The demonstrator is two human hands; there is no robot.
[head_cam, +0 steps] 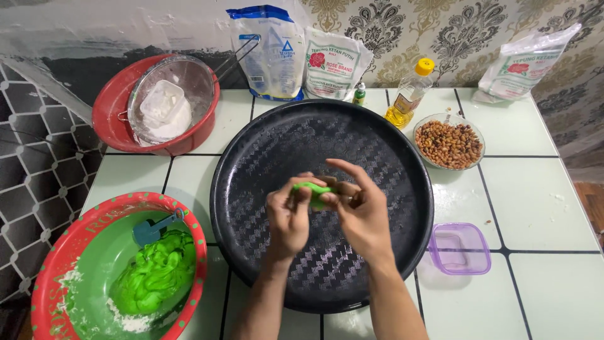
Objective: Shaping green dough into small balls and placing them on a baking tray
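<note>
Both my hands meet over the middle of a large round black tray (264,145). My left hand (288,217) and my right hand (360,211) together pinch a small piece of bright green dough (314,194) between their fingertips. More green dough (154,274) lies in a red-rimmed green bowl (66,249) at the lower left, with a teal spoon (151,230) resting in it and some white flour along the bowl's bottom.
A red basin (110,116) holding a metal sieve (189,79) with white flour sits at the back left. Two flour bags (299,53), a third bag (522,63), an oil bottle (409,94), a glass bowl of peanuts (449,143) and an empty purple container (459,249) stand on the white tiled table.
</note>
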